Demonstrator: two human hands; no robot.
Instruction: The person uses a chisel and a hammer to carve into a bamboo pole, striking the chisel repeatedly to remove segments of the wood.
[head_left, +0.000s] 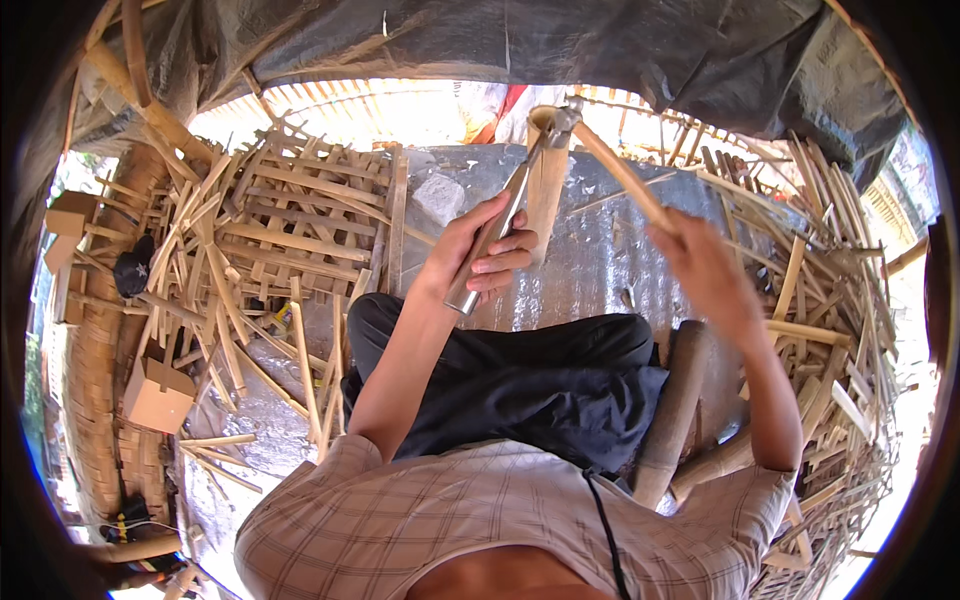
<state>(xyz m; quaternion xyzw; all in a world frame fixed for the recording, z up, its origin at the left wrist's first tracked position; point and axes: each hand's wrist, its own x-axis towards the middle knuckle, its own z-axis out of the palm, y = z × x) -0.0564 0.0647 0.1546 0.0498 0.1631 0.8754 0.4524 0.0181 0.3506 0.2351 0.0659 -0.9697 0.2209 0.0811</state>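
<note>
My left hand (482, 248) is closed around a long tapering tool (490, 243) with a shiny metal butt; its exact kind is unclear. Its narrow end reaches up to the rim of a bamboo section (547, 200), which stands upright and shows a hollow top. In my right hand (700, 265), blurred at the wrist, is the wooden handle of a hammer (625, 178). The hammer's metal head overlaps the bamboo's top edge in view; whether they touch I cannot tell. My legs in dark trousers (510, 370) are folded just nearer than the bamboo.
Split bamboo strips (300, 215) lie piled on the left, and another heap (820, 290) lies on the right. A pale stone block (438, 199) rests on the metal sheet (590, 270). Thick bamboo poles (672, 420) lie by my right side. Dark sheeting (600, 45) hangs beyond.
</note>
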